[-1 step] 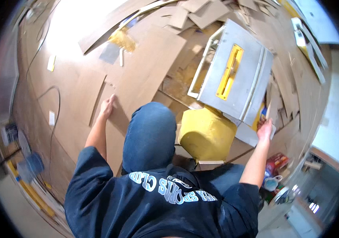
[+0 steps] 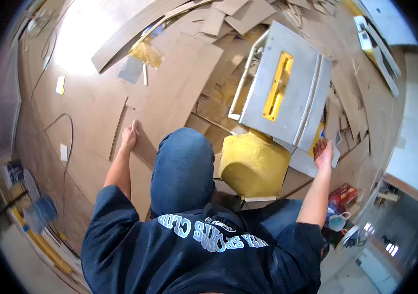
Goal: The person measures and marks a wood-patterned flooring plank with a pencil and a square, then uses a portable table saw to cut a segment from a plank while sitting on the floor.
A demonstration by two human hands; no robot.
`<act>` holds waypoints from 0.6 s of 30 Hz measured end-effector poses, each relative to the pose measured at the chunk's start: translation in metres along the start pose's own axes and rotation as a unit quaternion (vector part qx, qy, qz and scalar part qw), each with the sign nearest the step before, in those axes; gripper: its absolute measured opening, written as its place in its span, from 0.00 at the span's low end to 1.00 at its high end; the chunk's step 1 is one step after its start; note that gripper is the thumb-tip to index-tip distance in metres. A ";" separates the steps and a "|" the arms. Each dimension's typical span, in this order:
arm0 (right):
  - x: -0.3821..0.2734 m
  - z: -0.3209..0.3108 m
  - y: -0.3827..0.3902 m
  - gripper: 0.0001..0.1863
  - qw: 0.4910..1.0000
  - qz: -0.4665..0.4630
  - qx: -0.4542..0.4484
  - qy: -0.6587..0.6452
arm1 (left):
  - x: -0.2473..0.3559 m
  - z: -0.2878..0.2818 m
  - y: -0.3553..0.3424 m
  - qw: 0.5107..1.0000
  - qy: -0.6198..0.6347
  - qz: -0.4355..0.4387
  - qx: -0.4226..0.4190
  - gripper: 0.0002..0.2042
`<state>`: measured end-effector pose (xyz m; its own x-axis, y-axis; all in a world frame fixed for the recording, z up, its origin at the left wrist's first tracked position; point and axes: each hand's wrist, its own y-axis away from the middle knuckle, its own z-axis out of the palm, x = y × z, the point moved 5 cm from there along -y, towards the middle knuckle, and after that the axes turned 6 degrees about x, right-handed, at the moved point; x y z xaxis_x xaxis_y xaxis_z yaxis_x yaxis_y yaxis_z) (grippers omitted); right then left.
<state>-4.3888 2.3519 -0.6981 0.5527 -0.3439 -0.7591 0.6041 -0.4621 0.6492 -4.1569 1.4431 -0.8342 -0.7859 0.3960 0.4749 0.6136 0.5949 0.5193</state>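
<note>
My left hand (image 2: 129, 136) is at the left edge of a long brown floor plank (image 2: 182, 73), its thumb along the top and the other fingers curled at the edge. This plank lies slanting in front of my bent knee. My right hand (image 2: 323, 153) is beside the near right corner of a grey-topped table saw (image 2: 287, 93) with a yellow slotted insert. Its palm is turned up, with the fingers loosely bent and apart, and nothing shows in them. Close by are the saw's yellow and blue side parts.
A yellow hexagonal block (image 2: 255, 164) stands between my knee and the saw. Wood offcuts (image 2: 250, 17) lie scattered beyond and right of the saw. A dark cable (image 2: 72, 134) runs along the left floor. A red package (image 2: 341, 193) and a cup (image 2: 337, 223) are at the right.
My right hand's fingers have loosened and spread beside the saw. My left hand stays at the plank's edge. The whole view has shifted slightly.
</note>
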 end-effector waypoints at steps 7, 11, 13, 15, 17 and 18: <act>-0.093 0.027 0.045 0.21 0.988 -0.152 -0.041 0.001 | 0.064 -0.090 0.075 0.960 -0.120 0.121 0.220 0.29; -0.192 0.071 0.120 0.20 0.956 -0.287 -0.066 -0.006 | 0.068 -0.211 0.089 0.952 -0.014 0.167 0.256 0.31; -0.231 0.095 0.169 0.22 0.937 -0.331 -0.115 0.001 | 0.122 -0.245 0.116 0.956 0.114 0.173 0.206 0.33; -0.256 0.128 0.211 0.24 0.909 -0.382 -0.166 0.006 | 0.190 -0.264 0.150 0.948 0.062 0.237 0.202 0.34; -0.267 0.160 0.245 0.27 0.886 -0.404 -0.227 0.024 | 0.243 -0.264 0.181 0.954 0.001 0.235 0.188 0.34; -0.267 0.176 0.257 0.28 0.872 -0.411 -0.264 0.033 | 0.260 -0.261 0.193 0.963 -0.036 0.201 0.177 0.34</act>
<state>-4.4820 2.1809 -0.3366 -0.1696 -0.0189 -0.9853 0.9823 -0.0841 -0.1675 -4.2234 1.4785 -0.4253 -0.5020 0.6835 0.5299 0.8144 0.5798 0.0235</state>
